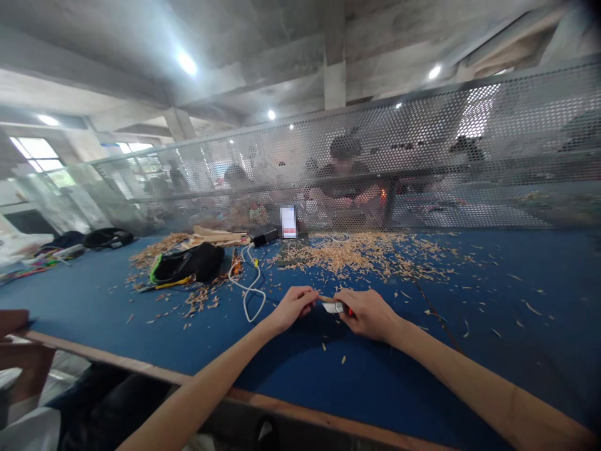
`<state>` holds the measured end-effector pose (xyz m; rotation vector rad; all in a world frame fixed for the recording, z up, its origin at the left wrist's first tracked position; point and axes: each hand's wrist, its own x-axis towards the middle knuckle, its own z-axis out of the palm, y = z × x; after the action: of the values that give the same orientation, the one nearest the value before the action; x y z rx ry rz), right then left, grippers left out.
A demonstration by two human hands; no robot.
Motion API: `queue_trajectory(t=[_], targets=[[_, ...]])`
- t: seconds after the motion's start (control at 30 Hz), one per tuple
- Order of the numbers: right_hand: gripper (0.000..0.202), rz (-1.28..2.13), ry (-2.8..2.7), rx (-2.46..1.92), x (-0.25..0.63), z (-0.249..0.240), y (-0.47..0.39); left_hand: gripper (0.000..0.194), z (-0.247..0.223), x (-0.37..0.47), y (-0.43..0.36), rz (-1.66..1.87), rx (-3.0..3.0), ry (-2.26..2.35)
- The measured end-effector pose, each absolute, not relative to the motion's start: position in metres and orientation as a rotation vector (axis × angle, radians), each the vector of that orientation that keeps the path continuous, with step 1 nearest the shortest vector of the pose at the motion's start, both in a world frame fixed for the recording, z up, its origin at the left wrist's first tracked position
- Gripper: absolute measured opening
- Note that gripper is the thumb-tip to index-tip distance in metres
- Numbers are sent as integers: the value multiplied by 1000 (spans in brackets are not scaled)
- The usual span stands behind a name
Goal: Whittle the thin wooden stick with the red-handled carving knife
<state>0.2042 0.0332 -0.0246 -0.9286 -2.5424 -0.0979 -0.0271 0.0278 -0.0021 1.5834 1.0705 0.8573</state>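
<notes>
While the left hand (297, 303) pinches a stick (327, 299), the right hand (369, 311) grips a knife (332, 307) beside it, shavings (347, 254) lying beyond.

1. From my head, one camera is looking forward and down over my left hand (297, 305) and right hand (369, 313).
2. It is facing across the blue worktable (291, 363) toward a perforated metal screen (422, 138), catching the concrete ceiling (263, 56).
3. My hands are sitting near, the screen farther off.

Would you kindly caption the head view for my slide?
Left hand holding a stick, right hand a bladed tool, near scattered shavings.
</notes>
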Motion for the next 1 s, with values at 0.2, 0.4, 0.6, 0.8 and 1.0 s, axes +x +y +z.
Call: queue_trajectory(t=[0.2,0.4,0.6,0.8,1.0], targets=[[24,-149,-2542,-891,208,-24,37,56,2,-28,24,822,1584,1063],[23,-183,-2550,-890,213,-24,41,50,4,-29,23,863,1599,1055],[23,-152,-2510,-897,216,-26,44,39,5,-28,22,911,1619,1059],[21,-152,-2389,-842,218,-33,53,35,3,-32,25,946,1575,1076],[19,-161,-2398,-872,219,-35,57,33,2,-30,22,759,1521,979]])
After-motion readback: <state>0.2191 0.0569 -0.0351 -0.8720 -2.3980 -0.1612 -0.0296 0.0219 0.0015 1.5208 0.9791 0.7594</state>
